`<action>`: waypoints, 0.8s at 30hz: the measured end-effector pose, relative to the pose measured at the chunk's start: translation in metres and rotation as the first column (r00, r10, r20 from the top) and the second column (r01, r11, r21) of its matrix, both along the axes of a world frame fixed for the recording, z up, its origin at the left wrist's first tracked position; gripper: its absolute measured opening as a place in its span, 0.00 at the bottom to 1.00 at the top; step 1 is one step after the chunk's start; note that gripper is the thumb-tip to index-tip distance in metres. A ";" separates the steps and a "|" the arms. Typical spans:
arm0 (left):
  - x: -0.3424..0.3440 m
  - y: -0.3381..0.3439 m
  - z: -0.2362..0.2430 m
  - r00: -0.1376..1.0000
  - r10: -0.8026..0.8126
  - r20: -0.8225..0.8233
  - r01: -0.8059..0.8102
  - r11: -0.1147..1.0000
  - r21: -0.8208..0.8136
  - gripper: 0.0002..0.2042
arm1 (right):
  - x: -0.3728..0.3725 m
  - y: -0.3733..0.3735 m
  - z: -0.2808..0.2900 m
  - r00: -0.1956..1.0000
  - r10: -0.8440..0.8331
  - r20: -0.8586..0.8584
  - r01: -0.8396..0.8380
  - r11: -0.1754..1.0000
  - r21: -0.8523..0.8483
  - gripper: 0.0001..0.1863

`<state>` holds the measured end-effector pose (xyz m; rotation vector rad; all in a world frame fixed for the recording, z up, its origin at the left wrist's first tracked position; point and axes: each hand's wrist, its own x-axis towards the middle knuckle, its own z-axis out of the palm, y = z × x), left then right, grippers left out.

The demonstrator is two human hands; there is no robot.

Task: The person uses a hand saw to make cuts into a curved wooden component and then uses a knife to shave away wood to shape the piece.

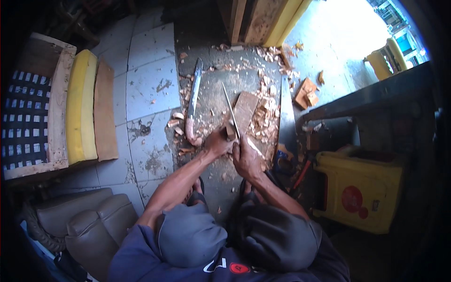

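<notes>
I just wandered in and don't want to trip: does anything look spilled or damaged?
Yes: wood chips lie scattered over the floor rather than gathered up; a long bare knife lies among them, beyond the left hand; and the pale tiles bear dark patches, perhaps wear or damage.

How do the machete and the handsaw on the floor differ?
Position: the machete lies left of the left hand; the handsaw lies right of the right hand.
Blade: the machete's is slim and catches bright light; the handsaw's is broader toward its handle and looks darker.
Handle: the machete's is pinkish-brown with a bent end; the handsaw's is blue and dark.
Shared: both lie unheld near wood shavings, handles toward the person.
</notes>
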<state>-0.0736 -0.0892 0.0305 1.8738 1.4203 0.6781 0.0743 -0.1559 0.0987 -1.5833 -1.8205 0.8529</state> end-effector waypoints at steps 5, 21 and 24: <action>0.006 0.002 0.031 0.994 -0.013 0.108 0.006 0.998 0.062 0.13 | 0.004 0.012 0.038 0.994 -0.044 -0.099 0.037 0.996 -0.076 0.31; 0.017 0.012 0.013 0.990 -0.016 0.140 0.026 0.997 -0.067 0.24 | 0.015 0.026 0.018 0.996 -0.062 -0.064 0.064 0.998 0.022 0.31; 0.020 0.005 0.017 0.983 -0.007 0.182 0.028 0.993 -0.114 0.23 | 0.015 0.019 0.028 0.993 -0.114 -0.020 0.112 0.990 -0.081 0.32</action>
